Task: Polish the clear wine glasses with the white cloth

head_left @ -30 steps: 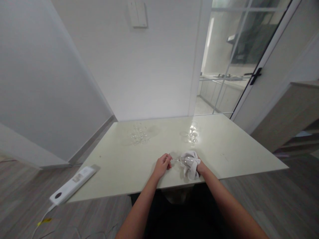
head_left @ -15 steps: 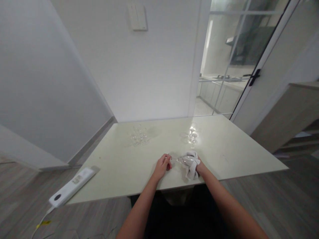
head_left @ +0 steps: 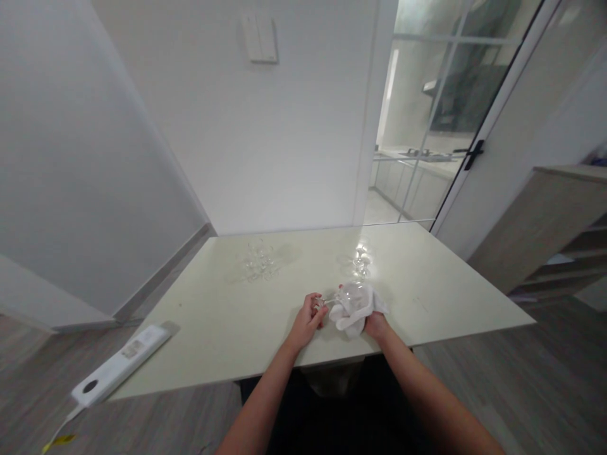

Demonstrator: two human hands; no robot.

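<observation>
Near the front edge of the pale table, a clear stemmed wine glass [head_left: 351, 291] lies sideways between my two hands. My left hand [head_left: 308, 318] is closed at the foot end of its stem. A white cloth [head_left: 353, 316] is bunched around the bowl, and my right hand [head_left: 374, 323] grips it from the right, its fingers mostly hidden by the folds. The cloth hangs in loose folds below the bowl, just above or on the tabletop; I cannot tell which.
Several clear glasses [head_left: 260, 260] stand at the back left of the table [head_left: 227, 341]. More clear glassware [head_left: 361, 260] stands right of centre, behind the cloth. A white power strip [head_left: 124, 363] with a cord juts over the left front edge. A wall rises behind the table.
My right hand and the cloth have shifted left along the glass and turned, with the cloth now wrapping the bowl differently. My left hand still holds the stem end. The view has moved slightly.
</observation>
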